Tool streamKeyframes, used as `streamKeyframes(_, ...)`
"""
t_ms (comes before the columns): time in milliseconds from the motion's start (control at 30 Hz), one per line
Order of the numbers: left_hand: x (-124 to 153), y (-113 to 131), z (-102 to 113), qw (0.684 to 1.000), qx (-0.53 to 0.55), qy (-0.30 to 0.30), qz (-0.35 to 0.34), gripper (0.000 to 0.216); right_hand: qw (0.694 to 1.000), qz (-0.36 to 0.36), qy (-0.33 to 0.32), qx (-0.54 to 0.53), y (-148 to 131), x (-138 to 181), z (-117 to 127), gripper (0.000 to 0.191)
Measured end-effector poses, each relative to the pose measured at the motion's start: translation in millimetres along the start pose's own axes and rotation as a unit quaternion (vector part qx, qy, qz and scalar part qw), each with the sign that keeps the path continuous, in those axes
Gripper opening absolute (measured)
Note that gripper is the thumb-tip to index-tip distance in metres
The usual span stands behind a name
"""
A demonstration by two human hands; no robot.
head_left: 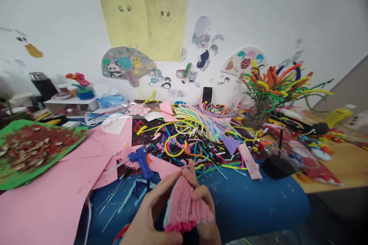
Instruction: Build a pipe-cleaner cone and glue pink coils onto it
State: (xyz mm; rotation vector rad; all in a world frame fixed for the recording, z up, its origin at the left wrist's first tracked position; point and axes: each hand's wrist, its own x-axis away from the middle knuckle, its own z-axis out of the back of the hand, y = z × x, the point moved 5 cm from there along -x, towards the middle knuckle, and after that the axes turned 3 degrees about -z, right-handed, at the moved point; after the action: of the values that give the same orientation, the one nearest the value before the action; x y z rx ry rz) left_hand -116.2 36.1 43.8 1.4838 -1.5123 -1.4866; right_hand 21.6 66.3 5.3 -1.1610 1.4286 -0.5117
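Both my hands hold a fan-shaped bundle of pink pipe cleaners [184, 204] low in the middle of the view. My left hand [148, 218] grips its left side with the fingers wrapped along the edge. My right hand [204, 206] closes on its right side, fingertips at the narrow top. The wide bottom of the bundle has darker pink tips and a pale blue edge. A blue glue gun [142, 159] lies just beyond, on pink paper [51, 195].
Loose coloured pipe cleaners [198, 134] litter the dark mat. A green sheet with seeds [25, 149] lies at the left. A vase of pipe-cleaner flowers [270, 92] stands at the right, by a black round stand [277, 164]. A phone [207, 95] leans on the wall.
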Motion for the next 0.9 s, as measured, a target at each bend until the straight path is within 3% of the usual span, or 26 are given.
streamKeyframes(100,-3,9,5,0.996,-0.055,0.057,-0.05,0.081,0.998,0.012,-0.042,-0.053,-16,-2,-8,0.046)
streamKeyframes(267,-11,29,-3,0.986,-0.124,0.062,-0.094,0.064,0.991,-0.06,-0.058,-0.104,-27,2,-18,0.077)
streamKeyframes(533,-3,33,-2,0.958,-0.236,0.074,-0.145,0.057,0.996,-0.051,-0.046,-0.054,-37,-4,-24,0.077)
streamKeyframes(700,7,30,-5,0.96,-0.224,0.107,-0.132,0.055,1.0,-0.005,-0.017,0.0,-39,-6,-27,0.058)
streamKeyframes(900,9,32,-12,0.956,-0.228,0.13,-0.134,0.049,1.0,0.007,0.006,-0.03,-39,-8,-28,0.056)
